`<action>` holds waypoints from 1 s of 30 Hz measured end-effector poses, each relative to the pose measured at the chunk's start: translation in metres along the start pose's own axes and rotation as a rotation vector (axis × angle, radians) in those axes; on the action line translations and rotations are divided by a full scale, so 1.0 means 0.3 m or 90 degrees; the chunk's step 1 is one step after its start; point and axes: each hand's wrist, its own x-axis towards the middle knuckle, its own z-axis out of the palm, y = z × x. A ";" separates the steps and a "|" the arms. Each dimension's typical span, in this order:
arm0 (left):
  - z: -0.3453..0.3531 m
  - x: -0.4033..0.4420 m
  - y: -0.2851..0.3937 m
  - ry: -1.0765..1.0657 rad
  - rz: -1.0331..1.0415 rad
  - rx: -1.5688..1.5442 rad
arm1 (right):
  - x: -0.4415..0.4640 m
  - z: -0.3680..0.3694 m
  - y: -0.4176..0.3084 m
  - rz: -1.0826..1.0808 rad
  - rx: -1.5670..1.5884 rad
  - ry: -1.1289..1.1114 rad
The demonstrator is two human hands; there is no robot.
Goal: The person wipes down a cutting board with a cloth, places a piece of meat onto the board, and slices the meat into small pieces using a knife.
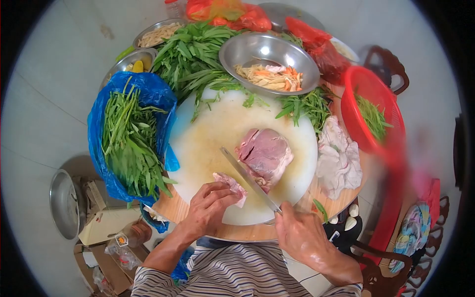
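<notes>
On the round white cutting board [208, 133] lies a large piece of raw meat [264, 153], right of centre. My left hand [212, 205] is closed on a smaller meat piece [232, 187] near the board's front edge. My right hand [299, 230] grips the handle of a knife [250, 179]. The blade points up and to the left, between the small piece and the large one, and seems to touch or nearly touch the large piece. My left thumb is mostly hidden.
Behind the board are leafy greens [190, 59] and a steel bowl [227, 54] of shredded food. A blue bag [96, 119] of greens stands left. At right are a crumpled pale cloth [339, 158] and a red basket [354, 104].
</notes>
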 end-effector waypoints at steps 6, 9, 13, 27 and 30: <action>0.020 0.014 0.006 0.047 0.001 0.001 | 0.018 0.027 -0.002 -0.051 0.061 0.004; 0.023 0.008 0.003 0.049 0.005 0.006 | 0.035 0.037 -0.002 -0.062 0.062 0.000; 0.021 0.014 0.009 0.050 0.007 0.029 | 0.032 0.055 0.002 -0.053 0.063 -0.005; 0.024 0.002 -0.008 0.064 0.007 0.027 | -0.042 -0.019 0.003 -0.034 0.007 -0.105; 0.010 0.002 -0.016 0.057 0.000 0.025 | 0.006 -0.015 0.001 -0.049 0.001 -0.107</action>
